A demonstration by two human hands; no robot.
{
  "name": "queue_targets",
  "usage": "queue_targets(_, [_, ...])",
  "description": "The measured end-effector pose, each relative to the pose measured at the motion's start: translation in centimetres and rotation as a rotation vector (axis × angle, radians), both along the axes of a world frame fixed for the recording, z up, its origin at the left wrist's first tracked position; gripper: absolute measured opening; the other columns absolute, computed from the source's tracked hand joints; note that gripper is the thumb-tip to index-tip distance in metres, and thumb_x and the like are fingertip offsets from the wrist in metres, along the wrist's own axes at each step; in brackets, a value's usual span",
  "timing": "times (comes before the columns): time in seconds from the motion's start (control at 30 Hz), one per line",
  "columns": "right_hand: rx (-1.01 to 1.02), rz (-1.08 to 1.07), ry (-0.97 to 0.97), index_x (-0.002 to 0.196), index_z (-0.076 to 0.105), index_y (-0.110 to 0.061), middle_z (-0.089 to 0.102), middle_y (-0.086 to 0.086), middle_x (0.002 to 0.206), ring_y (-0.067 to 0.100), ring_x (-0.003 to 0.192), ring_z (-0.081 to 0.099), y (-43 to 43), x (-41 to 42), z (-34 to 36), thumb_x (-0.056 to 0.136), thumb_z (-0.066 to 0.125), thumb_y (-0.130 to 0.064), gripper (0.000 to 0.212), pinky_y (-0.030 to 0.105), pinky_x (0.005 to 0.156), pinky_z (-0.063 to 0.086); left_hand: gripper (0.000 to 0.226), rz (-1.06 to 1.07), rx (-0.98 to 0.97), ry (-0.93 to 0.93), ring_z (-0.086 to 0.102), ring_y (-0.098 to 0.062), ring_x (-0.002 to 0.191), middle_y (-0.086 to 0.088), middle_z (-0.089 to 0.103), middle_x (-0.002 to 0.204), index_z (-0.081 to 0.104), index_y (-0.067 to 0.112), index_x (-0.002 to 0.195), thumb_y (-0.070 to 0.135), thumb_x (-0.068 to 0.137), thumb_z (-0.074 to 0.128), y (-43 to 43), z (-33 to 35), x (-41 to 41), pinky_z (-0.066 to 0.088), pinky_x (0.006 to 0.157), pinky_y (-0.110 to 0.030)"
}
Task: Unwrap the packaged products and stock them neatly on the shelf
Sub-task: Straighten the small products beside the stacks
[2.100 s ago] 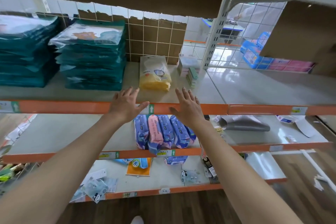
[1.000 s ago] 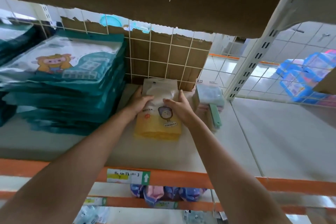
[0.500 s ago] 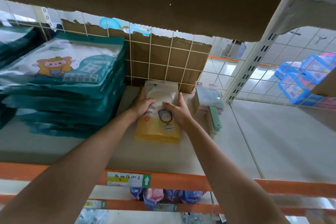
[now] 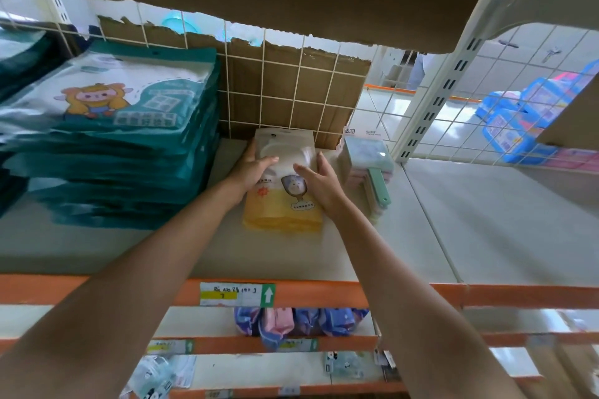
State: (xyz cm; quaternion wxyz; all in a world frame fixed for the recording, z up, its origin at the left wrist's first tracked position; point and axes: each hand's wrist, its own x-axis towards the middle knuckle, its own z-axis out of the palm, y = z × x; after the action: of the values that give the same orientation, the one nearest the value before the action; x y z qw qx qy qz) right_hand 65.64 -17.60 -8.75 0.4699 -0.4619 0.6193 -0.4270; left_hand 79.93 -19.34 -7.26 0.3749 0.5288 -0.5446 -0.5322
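A small stack of yellow and white packets (image 4: 281,204) with a cartoon picture lies flat on the white shelf (image 4: 291,256), near the wire back grid. My left hand (image 4: 252,168) holds the stack's left side, thumb over the top packet. My right hand (image 4: 321,181) holds its right side, thumb likewise on top. Both forearms reach in over the orange shelf edge (image 4: 324,293).
A tall stack of teal packets (image 4: 129,139) sits close on the left. Pastel brushes with a green handle (image 4: 372,172) lie just to the right. Torn cardboard (image 4: 285,91) lines the grid behind. Blue and pink packs (image 4: 298,322) stand on the shelf below.
Two seconds ago both hands hovered open before the shelf edge. They reached in and took the yellow packet stack by its sides. Over the last half second they have barely shifted.
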Motion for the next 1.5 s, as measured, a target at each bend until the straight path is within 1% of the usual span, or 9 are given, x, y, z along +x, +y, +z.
queue_targets(0.43, [-0.01,-0.005,-0.018,0.15,0.008,-0.008,0.019,0.009,0.156,0.021,0.141,0.023,2.7,0.3,0.0,0.087,0.064,-0.021,0.085,0.041,0.115,0.025,0.059,-0.038,-0.037,0.05,0.052,-0.022,0.115,-0.004,0.044,0.138,0.023,0.031,0.144,0.025,0.093,0.053,1.5,-1.2,0.9,0.048,0.075,-0.025])
queue_targets(0.6, [-0.023,0.074,-0.003,0.15,0.009,-0.007,0.025,0.007,0.154,0.017,0.137,0.031,4.9,-0.9,-0.5,0.085,0.066,-0.013,0.086,0.03,0.111,0.031,0.128,-0.227,0.012,0.144,0.042,-0.019,0.129,0.0,0.027,0.151,0.002,0.033,0.149,0.052,0.051,0.081,3.8,-2.7,3.0,0.045,0.099,-0.034])
queue_targets(0.7, [-0.036,0.179,0.018,0.149,0.013,-0.007,0.047,0.004,0.138,0.012,0.115,0.054,6.0,-1.6,-0.9,0.083,0.068,-0.008,0.086,0.019,0.091,0.047,0.154,-0.311,-0.004,0.031,0.023,-0.015,0.139,0.004,0.007,0.156,-0.01,0.029,0.148,0.063,0.031,0.084,4.6,-3.3,3.5,0.029,0.112,-0.039])
queue_targets(0.8, [-0.033,0.223,0.068,0.144,0.015,-0.015,0.051,-0.001,0.128,0.008,0.107,0.055,6.5,-1.4,-1.0,0.077,0.072,-0.001,0.089,0.01,0.082,0.046,0.142,-0.314,-0.123,-0.16,0.009,-0.015,0.143,0.0,-0.005,0.157,-0.015,0.022,0.147,0.042,0.05,0.086,4.6,-4.1,3.1,0.016,0.117,-0.034])
queue_targets(0.9, [-0.093,0.226,0.154,0.147,-0.009,-0.004,0.042,0.004,0.131,0.008,0.114,0.043,6.9,-1.3,-1.0,0.071,0.073,0.01,0.112,0.0,0.077,0.039,0.127,-0.288,-0.23,-0.291,0.005,-0.018,0.144,-0.002,-0.016,0.156,-0.017,0.02,0.146,0.016,0.066,0.082,4.2,-4.9,2.9,0.013,0.118,-0.038])
queue_targets(1.07, [-0.141,0.224,0.326,0.143,0.019,0.0,0.048,-0.001,0.116,0.012,0.107,0.049,6.7,-1.5,-1.3,0.068,0.079,0.003,0.096,-0.003,0.07,0.037,0.131,-0.274,-0.196,-0.285,0.012,-0.018,0.143,-0.006,0.001,0.157,-0.017,0.021,0.146,0.025,0.062,0.083,4.1,-5.2,2.9,0.017,0.116,-0.036])
queue_targets(1.2, [-0.135,0.22,0.385,0.147,0.006,-0.001,0.042,-0.002,0.123,0.007,0.114,0.04,6.9,-1.5,-1.4,0.069,0.08,-0.004,0.108,-0.006,0.074,0.031,0.124,-0.265,-0.22,-0.267,0.014,-0.016,0.142,-0.003,0.001,0.157,-0.014,0.018,0.147,0.02,0.066,0.081,4.3,-4.9,3.0,0.018,0.116,-0.033])
queue_targets(1.37, [-0.088,0.2,0.457,0.148,-0.003,-0.006,0.037,0.011,0.145,0.018,0.131,0.037,7.4,-1.3,-1.6,0.067,0.082,-0.004,0.118,0.023,0.104,0.032,0.125,-0.287,-0.307,-0.381,-0.002,-0.019,0.144,-0.008,-0.016,0.155,-0.016,0.016,0.146,0.017,0.068,0.081,4.7,-5.0,3.2,0.007,0.116,-0.031])
queue_targets(1.5, [-0.105,0.191,0.516,0.148,-0.001,-0.004,0.034,0.016,0.147,0.026,0.134,0.036,7.6,-1.0,-1.4,0.067,0.082,-0.006,0.117,0.031,0.109,0.03,0.128,-0.291,-0.354,-0.407,0.001,-0.023,0.144,-0.011,-0.013,0.155,-0.014,0.016,0.147,0.02,0.064,0.083,5.1,-4.9,3.2,0.01,0.118,-0.041])
